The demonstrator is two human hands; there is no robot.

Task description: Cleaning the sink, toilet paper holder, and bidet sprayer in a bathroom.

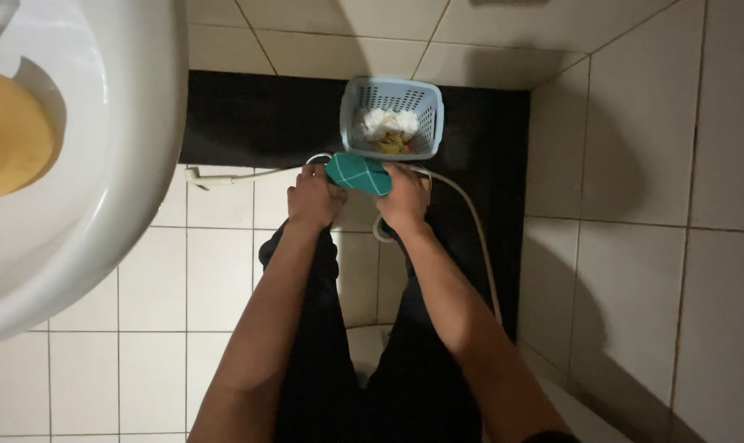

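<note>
So a teal cloth with thin pale lines is gripped between both hands out over the tiled floor, just in front of the small light-blue plastic basket that's parked against the dark strip at the foot of the back wall. The left hand is closed around the cloth's left end, fingers curled tight, and the right hand is wrapped the same way over the right end, so nothing is slack on either side. The basket is seen to be partly filled with crumpled white tissue and a few coloured scraps. A pale hose is trailed across the floor right behind the hands and runs down the right side near the wall. A white washbasin is caught at the top left edge of the view, with something yellow sitting in it. Looks like the cloth is being held bunched or wrung at this stage, roughly mid-handling; whatever move follows, a firm two-handed hold would be needed, kept clear of the hose.
</note>
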